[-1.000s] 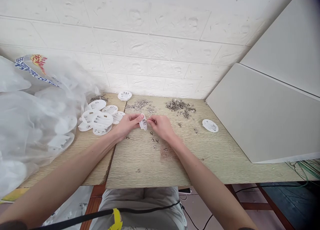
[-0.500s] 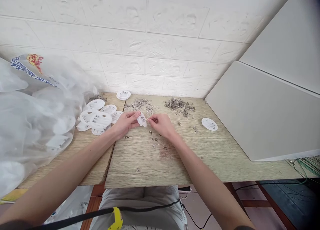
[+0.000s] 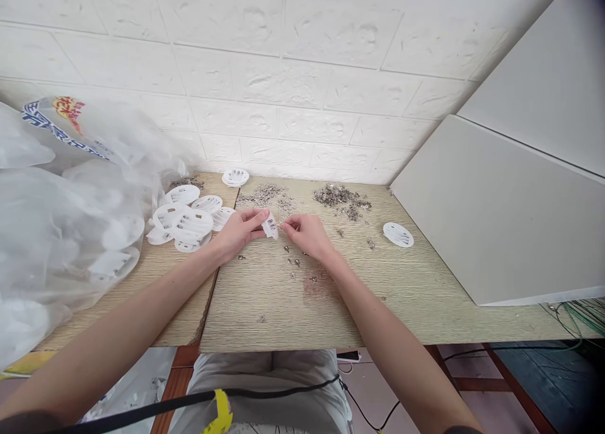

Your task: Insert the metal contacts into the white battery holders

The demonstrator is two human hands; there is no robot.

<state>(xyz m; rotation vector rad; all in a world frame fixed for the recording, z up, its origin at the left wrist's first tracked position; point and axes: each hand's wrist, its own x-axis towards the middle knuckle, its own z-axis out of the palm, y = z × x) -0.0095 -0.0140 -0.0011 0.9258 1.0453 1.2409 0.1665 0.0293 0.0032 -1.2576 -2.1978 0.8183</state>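
My left hand (image 3: 239, 232) grips a white round plastic cover (image 3: 270, 226), tilted up on edge over the table. Close against the cover's right side, my right hand (image 3: 306, 234) is pinched; a small metal piece seems to show at its fingertips, too tiny to name surely. Behind the hands lie two heaps of small metal parts, a lighter heap (image 3: 265, 196) and a darker heap (image 3: 338, 198). Several loose metal parts (image 3: 297, 262) are scattered below my right hand. A pile of similar white covers (image 3: 189, 226) lies left of my left hand.
A large clear plastic bag (image 3: 70, 220) full of white pieces fills the left side. One white cover (image 3: 398, 234) lies at the right, another (image 3: 235, 177) near the brick-patterned wall (image 3: 302, 81). A grey-white panel (image 3: 510, 220) leans at the right, with green wires (image 3: 581, 314) beside it.
The view has shifted very slightly. The cover in my left hand has turned a little, and both hands stay together in nearly the same place.
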